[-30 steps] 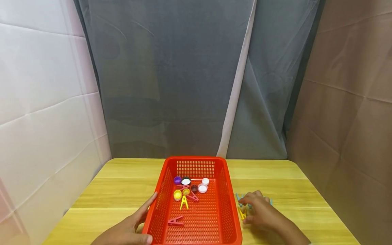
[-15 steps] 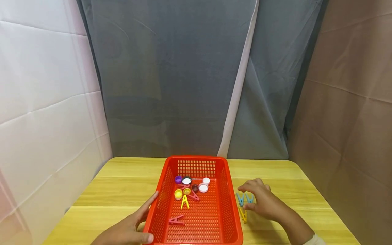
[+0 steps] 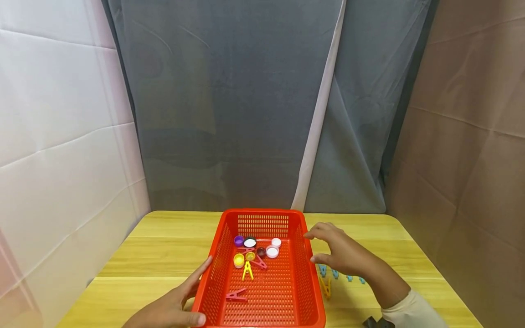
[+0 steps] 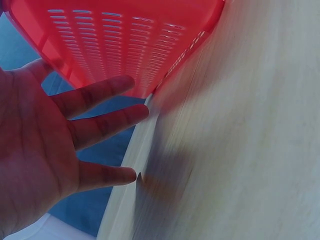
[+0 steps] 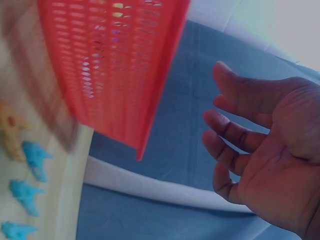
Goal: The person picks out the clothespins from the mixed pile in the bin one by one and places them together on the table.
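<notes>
A red plastic basket stands on the wooden table, holding pink clothespins, a yellow clothespin and several small bottle caps. My left hand touches the basket's left side, its fingers straight and spread in the left wrist view. Beside the right rim hovers my right hand, fingers loosely bent and nothing in them. Under and near it on the table lie a yellow clothespin and several blue clothespins, partly covered by the hand in the head view.
The wooden table ends at a grey curtain at the back. Light cloth hangs on the left and brown cloth on the right. A dark object shows at the bottom, by the right sleeve.
My right hand has lifted off the clothespins on the table and moved left and away from me to the basket's right rim. The left hand and basket have stayed put.
</notes>
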The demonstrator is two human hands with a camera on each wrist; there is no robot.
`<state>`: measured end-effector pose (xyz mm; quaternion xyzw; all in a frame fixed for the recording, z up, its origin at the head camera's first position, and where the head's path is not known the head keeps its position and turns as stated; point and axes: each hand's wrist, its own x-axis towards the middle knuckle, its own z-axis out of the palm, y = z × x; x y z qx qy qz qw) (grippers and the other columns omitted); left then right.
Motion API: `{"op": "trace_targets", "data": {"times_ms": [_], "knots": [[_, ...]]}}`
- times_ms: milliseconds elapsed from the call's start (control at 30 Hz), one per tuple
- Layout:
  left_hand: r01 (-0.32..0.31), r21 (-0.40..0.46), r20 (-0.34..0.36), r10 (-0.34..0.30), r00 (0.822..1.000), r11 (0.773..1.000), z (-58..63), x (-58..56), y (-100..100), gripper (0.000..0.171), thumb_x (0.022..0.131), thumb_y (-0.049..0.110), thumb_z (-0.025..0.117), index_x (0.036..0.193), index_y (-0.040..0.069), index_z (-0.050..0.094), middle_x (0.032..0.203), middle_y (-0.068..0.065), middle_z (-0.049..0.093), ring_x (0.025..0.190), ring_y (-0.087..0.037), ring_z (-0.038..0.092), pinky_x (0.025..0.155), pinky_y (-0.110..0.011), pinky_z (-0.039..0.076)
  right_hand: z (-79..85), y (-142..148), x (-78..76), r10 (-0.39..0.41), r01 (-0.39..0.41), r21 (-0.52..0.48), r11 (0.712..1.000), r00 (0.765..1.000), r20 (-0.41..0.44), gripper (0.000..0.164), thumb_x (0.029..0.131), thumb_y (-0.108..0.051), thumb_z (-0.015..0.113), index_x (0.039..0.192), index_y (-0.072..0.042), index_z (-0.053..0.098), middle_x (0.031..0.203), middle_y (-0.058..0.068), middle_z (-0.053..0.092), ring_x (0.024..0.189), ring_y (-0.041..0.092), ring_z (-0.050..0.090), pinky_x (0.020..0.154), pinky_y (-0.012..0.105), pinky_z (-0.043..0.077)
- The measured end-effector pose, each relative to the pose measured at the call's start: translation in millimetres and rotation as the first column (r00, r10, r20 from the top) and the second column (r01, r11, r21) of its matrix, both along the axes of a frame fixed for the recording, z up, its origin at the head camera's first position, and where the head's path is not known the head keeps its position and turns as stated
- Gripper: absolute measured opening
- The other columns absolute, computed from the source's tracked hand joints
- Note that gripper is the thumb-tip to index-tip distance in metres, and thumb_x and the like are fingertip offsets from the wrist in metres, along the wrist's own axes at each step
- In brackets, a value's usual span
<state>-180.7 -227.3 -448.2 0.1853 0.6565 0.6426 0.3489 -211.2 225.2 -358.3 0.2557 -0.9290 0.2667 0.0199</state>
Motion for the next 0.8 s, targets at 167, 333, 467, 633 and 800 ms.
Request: {"op": "trace_targets", "data": {"times_ms": [167, 333, 467, 633, 800], "knots": [[0.0, 0.011, 0.015, -0.001, 1.0, 1.0, -0.1, 1.4, -1.1, 0.106, 0.108, 0.032, 0.069, 0.171, 0.05, -0.014, 0.175, -0.029, 0.017, 0.138, -0.035, 0.063, 0.107, -0.058, 0.061, 15.8, -15.9, -5.2, 0.042, -0.042, -0.009, 0.999, 0.999, 0.007, 0.049, 0.094, -0.018, 0.088, 0.14, -0.013, 0.071, 0.135, 0.004, 0.068, 0.12, 0.028, 0.064, 0.099, 0.048, 0.066], [0.014, 0.023, 0.011, -0.014, 1.0, 1.0, 0.8, 0.4, -1.1, 0.106, 0.107, 0.033, 0.07, 0.173, 0.047, -0.012, 0.174, -0.031, 0.019, 0.138, -0.036, 0.063, 0.106, -0.057, 0.062, 32.8, -31.6, -12.3, 0.061, -0.061, 0.005, 0.998, 0.998, 0.019, 0.047, 0.096, -0.02, 0.086, 0.139, -0.013, 0.071, 0.13, 0.001, 0.066, 0.117, 0.024, 0.064, 0.098, 0.044, 0.064], [0.008, 0.02, 0.02, -0.008, 1.0, 1.0, 0.6, 0.5, -0.4, 0.106, 0.107, 0.031, 0.07, 0.172, 0.049, -0.012, 0.174, -0.03, 0.021, 0.137, -0.036, 0.063, 0.106, -0.057, 0.062, 45.0, -41.1, -18.8, 0.075, -0.075, 0.006, 0.997, 0.997, -0.003, 0.046, 0.096, -0.022, 0.086, 0.139, -0.012, 0.071, 0.126, 0.003, 0.069, 0.114, 0.023, 0.066, 0.094, 0.042, 0.064], [-0.012, 0.01, 0.026, 0.012, 1.0, 1.0, 0.5, 1.7, 0.1, 0.106, 0.108, 0.028, 0.069, 0.172, 0.051, -0.013, 0.176, -0.027, 0.02, 0.139, -0.036, 0.063, 0.107, -0.059, 0.061, 54.5, -51.8, -27.5, 0.124, -0.125, -0.02, 0.992, 0.992, -0.025, 0.046, 0.098, -0.024, 0.085, 0.139, -0.011, 0.07, 0.129, 0.006, 0.072, 0.119, 0.025, 0.07, 0.1, 0.046, 0.064], [-0.008, 0.01, 0.015, 0.008, 1.0, 1.0, -1.1, 0.4, -1.2, 0.106, 0.108, 0.027, 0.069, 0.172, 0.051, -0.012, 0.177, -0.026, 0.019, 0.141, -0.036, 0.062, 0.106, -0.059, 0.061, 57.5, -66.7, -36.7, 0.175, -0.173, -0.077, 0.982, 0.984, 0.023, 0.046, 0.099, -0.024, 0.082, 0.141, -0.009, 0.069, 0.137, 0.01, 0.07, 0.128, 0.031, 0.072, 0.105, 0.051, 0.063]]}}
